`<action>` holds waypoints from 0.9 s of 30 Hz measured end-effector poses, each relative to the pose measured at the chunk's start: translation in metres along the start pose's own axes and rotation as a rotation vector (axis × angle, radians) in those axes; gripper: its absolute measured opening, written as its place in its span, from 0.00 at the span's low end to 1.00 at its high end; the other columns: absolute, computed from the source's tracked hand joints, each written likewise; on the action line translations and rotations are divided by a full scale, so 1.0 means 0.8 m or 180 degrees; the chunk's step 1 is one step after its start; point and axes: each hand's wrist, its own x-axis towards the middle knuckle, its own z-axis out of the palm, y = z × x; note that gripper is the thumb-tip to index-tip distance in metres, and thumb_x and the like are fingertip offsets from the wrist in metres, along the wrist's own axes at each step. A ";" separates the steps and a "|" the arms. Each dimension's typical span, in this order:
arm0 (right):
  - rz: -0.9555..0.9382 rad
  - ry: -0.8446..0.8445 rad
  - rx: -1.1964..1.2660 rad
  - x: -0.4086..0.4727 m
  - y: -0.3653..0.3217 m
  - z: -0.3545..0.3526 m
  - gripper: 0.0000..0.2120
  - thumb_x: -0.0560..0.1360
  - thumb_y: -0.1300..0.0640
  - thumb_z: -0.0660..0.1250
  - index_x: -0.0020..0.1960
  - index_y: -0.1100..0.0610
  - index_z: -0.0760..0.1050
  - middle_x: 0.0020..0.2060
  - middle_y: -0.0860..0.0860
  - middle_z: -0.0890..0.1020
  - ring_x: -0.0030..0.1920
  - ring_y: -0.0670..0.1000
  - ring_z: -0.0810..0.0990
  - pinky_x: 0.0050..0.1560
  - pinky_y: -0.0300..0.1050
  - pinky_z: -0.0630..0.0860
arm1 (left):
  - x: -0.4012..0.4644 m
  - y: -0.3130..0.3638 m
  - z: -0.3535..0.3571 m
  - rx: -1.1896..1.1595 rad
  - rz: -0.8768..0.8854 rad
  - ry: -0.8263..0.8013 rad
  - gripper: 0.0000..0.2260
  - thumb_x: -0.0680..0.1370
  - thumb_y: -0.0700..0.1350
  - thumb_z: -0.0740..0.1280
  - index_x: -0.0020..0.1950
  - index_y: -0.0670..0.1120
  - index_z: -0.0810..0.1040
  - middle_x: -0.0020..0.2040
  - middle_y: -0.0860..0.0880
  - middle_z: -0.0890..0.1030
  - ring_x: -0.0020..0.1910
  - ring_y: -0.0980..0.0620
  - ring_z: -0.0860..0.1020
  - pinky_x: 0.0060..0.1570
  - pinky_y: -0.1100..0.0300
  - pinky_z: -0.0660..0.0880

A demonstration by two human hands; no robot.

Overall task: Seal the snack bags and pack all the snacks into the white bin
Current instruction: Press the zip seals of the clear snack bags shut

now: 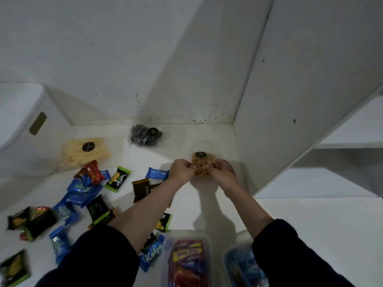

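Now both hands, left hand [180, 169] and right hand [222, 171], pinch the clear snack bag [202, 165] beyond the white bin [24, 129], fingers gripping its opening, likely to seal it.

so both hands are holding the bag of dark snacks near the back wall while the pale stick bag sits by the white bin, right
Not quite. In the head view, the left hand and right hand hold the bag of golden-brown snacks; the bag of dark snacks lies untouched near the wall. The pale stick bag does sit by the white bin.

White bin [22, 129]; blue Kalpa wrappers [79, 188]; green-edged black Nextar packet [117, 178]; golden-brown snack bag [202, 165].
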 end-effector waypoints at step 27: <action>0.0436 0.0229 0.0977 0.088 -0.089 0.158 0.07 0.77 0.56 0.64 0.52 0.55 0.79 0.50 0.53 0.83 0.50 0.52 0.81 0.50 0.44 0.78 | 0.120 -0.074 -0.154 0.2774 0.1477 0.1406 0.33 0.68 0.57 0.73 0.70 0.48 0.70 0.55 0.40 0.76 0.53 0.38 0.75 0.57 0.44 0.68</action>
